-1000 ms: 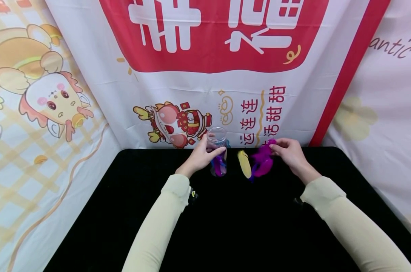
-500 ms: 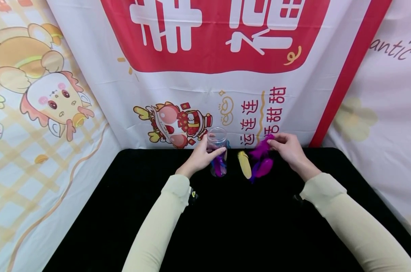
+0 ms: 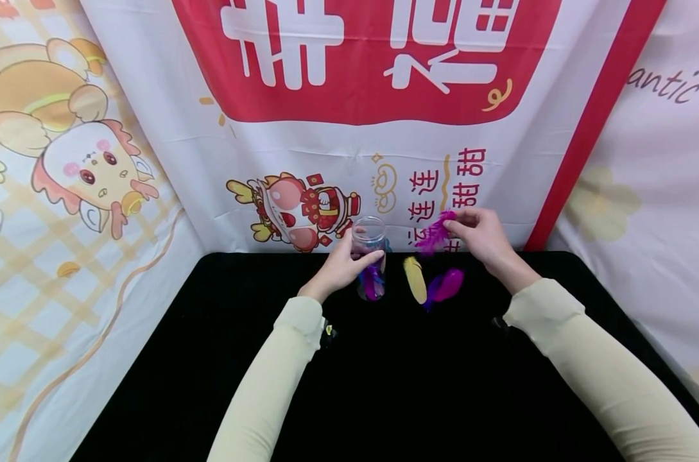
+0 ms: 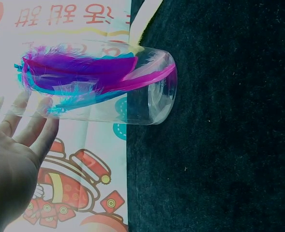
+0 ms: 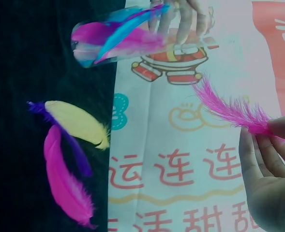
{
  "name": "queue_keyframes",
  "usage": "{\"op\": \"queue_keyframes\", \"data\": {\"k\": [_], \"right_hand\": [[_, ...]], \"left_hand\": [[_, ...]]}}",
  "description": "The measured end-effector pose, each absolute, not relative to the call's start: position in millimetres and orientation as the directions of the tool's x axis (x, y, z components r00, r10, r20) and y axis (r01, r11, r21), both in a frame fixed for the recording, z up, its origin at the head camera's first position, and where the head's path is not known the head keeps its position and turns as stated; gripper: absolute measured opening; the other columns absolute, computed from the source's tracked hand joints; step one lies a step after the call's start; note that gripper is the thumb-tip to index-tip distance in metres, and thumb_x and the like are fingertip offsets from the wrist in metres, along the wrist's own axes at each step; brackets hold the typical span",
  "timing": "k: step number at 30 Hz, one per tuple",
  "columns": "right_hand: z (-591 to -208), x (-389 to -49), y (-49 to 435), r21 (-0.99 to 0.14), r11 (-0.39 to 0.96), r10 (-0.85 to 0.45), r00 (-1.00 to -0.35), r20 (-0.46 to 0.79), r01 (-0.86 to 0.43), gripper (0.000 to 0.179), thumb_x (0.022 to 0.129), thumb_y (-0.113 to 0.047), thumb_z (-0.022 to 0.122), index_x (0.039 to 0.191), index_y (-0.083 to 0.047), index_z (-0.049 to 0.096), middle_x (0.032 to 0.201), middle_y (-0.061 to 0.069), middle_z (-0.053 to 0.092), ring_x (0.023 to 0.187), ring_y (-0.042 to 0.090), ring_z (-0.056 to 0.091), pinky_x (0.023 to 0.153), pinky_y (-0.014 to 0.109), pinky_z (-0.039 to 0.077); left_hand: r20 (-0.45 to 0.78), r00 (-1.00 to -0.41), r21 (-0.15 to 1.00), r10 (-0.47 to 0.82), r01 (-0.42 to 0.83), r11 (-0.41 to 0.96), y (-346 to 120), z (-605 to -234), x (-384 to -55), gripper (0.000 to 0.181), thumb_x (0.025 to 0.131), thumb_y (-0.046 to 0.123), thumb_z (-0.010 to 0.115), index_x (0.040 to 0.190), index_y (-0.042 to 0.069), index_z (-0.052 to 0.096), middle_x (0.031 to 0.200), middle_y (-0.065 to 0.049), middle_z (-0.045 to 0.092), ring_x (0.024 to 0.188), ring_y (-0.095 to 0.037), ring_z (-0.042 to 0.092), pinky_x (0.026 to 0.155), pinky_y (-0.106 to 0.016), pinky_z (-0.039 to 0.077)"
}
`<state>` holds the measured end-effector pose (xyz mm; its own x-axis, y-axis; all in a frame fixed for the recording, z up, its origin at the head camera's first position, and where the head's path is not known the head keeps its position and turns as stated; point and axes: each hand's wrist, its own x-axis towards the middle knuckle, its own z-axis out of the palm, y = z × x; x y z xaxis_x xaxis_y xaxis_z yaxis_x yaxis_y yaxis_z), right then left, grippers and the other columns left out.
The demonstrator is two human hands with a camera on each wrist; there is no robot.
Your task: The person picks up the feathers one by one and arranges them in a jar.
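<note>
My left hand [image 3: 339, 264] grips a clear jar [image 3: 370, 239] round its upper part; the jar stands upright with an uncovered mouth. Purple, pink and blue feathers [image 4: 84, 72] lie inside it, seen through the wall in the left wrist view. Between thumb and fingertips my right hand [image 3: 483, 239] pinches a magenta feather [image 5: 232, 108], held up in the air to the right of the jar. Below it on the black table lie a yellow feather [image 3: 415, 280], a violet feather [image 5: 67, 137] and another magenta feather [image 3: 448, 285].
The black tabletop [image 3: 372, 385] reaches toward me. At its back edge hangs a printed white and red curtain [image 3: 314, 147], close behind the jar. Another printed cloth [image 3: 54, 269] stands along the left side, and a pale one [image 3: 661, 192] along the right.
My right hand has risen and moved left with the magenta feather, which has come away from the feathers on the table. The left hand and the jar have stayed put.
</note>
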<state>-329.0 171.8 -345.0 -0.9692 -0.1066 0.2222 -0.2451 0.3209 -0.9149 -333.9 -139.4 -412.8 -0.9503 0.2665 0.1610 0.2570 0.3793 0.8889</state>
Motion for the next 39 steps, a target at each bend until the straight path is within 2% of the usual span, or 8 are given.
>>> {"op": "queue_keyframes", "data": {"k": [6,11,17,26,32,39], "right_hand": [[-337.1,-329.4,165.4,-0.916,0.269,-0.146,-0.952,0.268,-0.299,0.031,0.098,-0.017,0.071,0.114,0.009,0.068,0.093,0.003,0.074,0.083,0.011,0.07,0.075,0.02,0.056],[-330.2,-328.6,161.0,-0.92,0.236,-0.15,-0.947,0.283,-0.313,0.028,0.098,-0.015,0.071,0.112,0.009,0.068,0.091,0.003,0.075,0.082,0.013,0.072,0.075,0.022,0.058],[-323.6,-329.0,153.5,-0.913,0.253,-0.12,-0.947,0.298,-0.319,0.024,0.096,-0.015,0.073,0.108,0.006,0.07,0.09,0.002,0.075,0.081,0.014,0.071,0.074,0.022,0.057],[-310.2,-332.1,135.6,-0.86,0.352,-0.169,-0.928,0.331,-0.37,0.021,0.097,-0.018,0.072,0.108,0.0,0.072,0.095,0.006,0.076,0.083,0.011,0.069,0.071,0.023,0.051],[-304.8,-330.9,123.7,-0.857,0.347,-0.186,-0.923,0.336,-0.382,0.016,0.097,-0.015,0.072,0.103,-0.001,0.071,0.094,0.007,0.074,0.083,0.012,0.066,0.072,0.023,0.052],[-299.3,-331.2,112.7,-0.839,0.324,-0.206,-0.899,0.387,-0.436,0.015,0.096,-0.011,0.071,0.102,0.004,0.071,0.092,0.011,0.075,0.079,0.011,0.067,0.073,0.022,0.053]], "left_hand": [[0.179,-0.948,0.881,0.264,0.274,0.385,-137.5,-413.2,-334.1,0.075,0.095,0.044,0.073,0.151,0.015,0.033,0.141,-0.011,0.052,0.123,-0.028,0.061,0.105,-0.043,0.05],[0.191,-0.944,0.88,0.268,0.285,0.379,-136.9,-413.3,-335.0,0.075,0.095,0.043,0.074,0.151,0.013,0.033,0.14,-0.01,0.052,0.122,-0.026,0.062,0.104,-0.041,0.051],[0.193,-0.942,0.882,0.274,0.29,0.372,-137.4,-413.3,-335.4,0.075,0.095,0.043,0.074,0.151,0.013,0.033,0.139,-0.01,0.053,0.121,-0.026,0.062,0.103,-0.04,0.051],[0.175,-0.946,0.889,0.274,0.271,0.368,-140.1,-414.6,-335.8,0.077,0.094,0.047,0.073,0.151,0.016,0.033,0.14,-0.01,0.052,0.123,-0.027,0.061,0.103,-0.042,0.051],[0.172,-0.946,0.89,0.275,0.269,0.368,-139.9,-413.6,-335.2,0.078,0.094,0.048,0.073,0.152,0.015,0.033,0.14,-0.009,0.052,0.122,-0.026,0.061,0.103,-0.042,0.051],[0.175,-0.946,0.889,0.272,0.271,0.37,-139.3,-413.2,-334.8,0.084,0.093,0.049,0.073,0.154,0.01,0.031,0.141,-0.01,0.052,0.123,-0.027,0.06,0.104,-0.043,0.05]]}}
